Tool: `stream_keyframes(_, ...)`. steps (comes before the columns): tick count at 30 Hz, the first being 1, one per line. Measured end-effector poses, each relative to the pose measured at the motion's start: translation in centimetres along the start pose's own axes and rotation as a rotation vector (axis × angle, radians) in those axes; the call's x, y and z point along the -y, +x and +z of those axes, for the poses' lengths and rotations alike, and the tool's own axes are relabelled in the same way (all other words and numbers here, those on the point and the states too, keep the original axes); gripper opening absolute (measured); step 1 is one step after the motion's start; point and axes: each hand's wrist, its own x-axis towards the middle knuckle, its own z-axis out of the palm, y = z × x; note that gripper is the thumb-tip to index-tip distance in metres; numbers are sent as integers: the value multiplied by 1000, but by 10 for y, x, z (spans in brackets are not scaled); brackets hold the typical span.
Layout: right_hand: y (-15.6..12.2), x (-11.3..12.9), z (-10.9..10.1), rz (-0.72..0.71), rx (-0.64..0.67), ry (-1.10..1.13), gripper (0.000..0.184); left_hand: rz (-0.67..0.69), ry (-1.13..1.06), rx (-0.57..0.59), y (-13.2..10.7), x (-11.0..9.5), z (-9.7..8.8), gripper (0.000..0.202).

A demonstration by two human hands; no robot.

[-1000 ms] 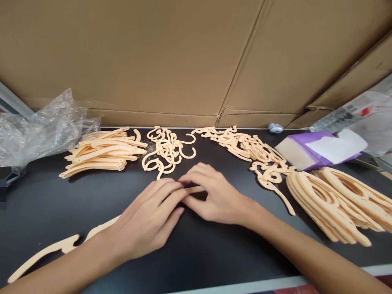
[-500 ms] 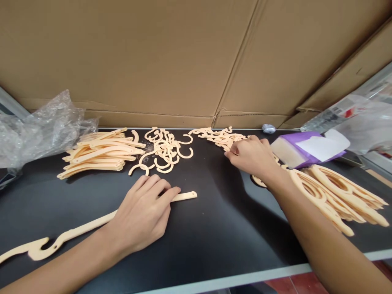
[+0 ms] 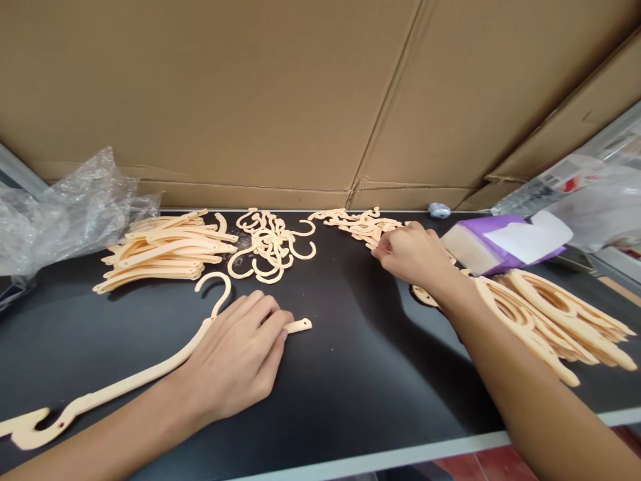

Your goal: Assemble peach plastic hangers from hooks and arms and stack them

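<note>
Presently, a pale hanger (image 3: 135, 381) is grasped by the left hand (image 3: 240, 347) near the centre of the frame, fingers closed over the bar from above. A short end with a small hole is left showing to the right of the fingers; the longer side is run toward the lower left, where a curled notch is seen and the tip is cut off by the frame's edge. A hook (image 3: 229, 290) is seen just above the left hand, its foot set against the bar; the join is partly covered. Right of centre, the right hand (image 3: 413, 254) is laid at a loose heap of small curved pieces (image 3: 368, 227), fingers bent inward; whether one is gripped cannot be told, the fingertips being mostly hidden. Left of that heap, a tangle of loose hooks (image 3: 273, 246) is spread; farther left, slim hanger arms (image 3: 165, 250) are piled, with clear plastic wrap (image 3: 65, 214) bunched beside them at the left edge. At the right, hanger pieces (image 3: 583, 324) are stacked in two bundles. Above these, a purple tissue pack (image 3: 495, 228) is placed. Everything is laid on a black table (image 3: 320, 407), backed by brown cardboard (image 3: 225, 100) across the top.
</note>
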Motion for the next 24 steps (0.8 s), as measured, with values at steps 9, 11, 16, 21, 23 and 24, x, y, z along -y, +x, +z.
stream_keyframes(9,2,5,5,1,-1,22,33,-29,-53,6,0,1,0,21)
stream_keyframes(11,2,6,8,0,-22,17,34,-35,-65,5,0,0,0,21)
stream_keyframes(16,5,3,19,-43,-46,6,36,-46,-83,17,1,-1,1,16)
stream_keyframes(21,8,2,27,-98,-71,-8,37,-47,-46,13,1,-1,2,18)
stream_keyframes(23,9,2,28,-106,-78,-9,37,-41,-13,-19,2,-1,1,18)
stream_keyframes(24,8,2,27,-108,-81,-12,37,-34,3,-34,2,-1,1,18)
